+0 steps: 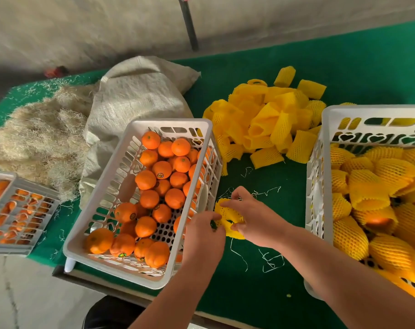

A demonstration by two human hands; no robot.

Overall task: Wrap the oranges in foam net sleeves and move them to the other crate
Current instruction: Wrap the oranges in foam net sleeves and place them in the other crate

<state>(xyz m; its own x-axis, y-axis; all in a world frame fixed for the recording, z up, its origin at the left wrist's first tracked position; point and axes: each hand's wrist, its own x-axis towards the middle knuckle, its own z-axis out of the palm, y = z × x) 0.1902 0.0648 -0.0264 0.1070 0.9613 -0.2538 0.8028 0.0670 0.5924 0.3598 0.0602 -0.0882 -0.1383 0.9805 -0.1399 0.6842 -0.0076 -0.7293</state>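
Stickers [160, 175] on oranges [162, 169], unreadable.

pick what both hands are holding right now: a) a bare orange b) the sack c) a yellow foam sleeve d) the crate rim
c: the left hand and right hand both pinch one yellow foam sleeve over the green table, between the two crates.

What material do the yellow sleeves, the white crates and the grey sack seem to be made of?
The yellow sleeves look like soft foam netting, matte, with an open diamond mesh and frayed edges. The white crates look like moulded plastic, smooth and slightly glossy, with cut-out slots. The grey sack seems to be woven fabric, probably plastic fibre or burlap; a fine weave shows.
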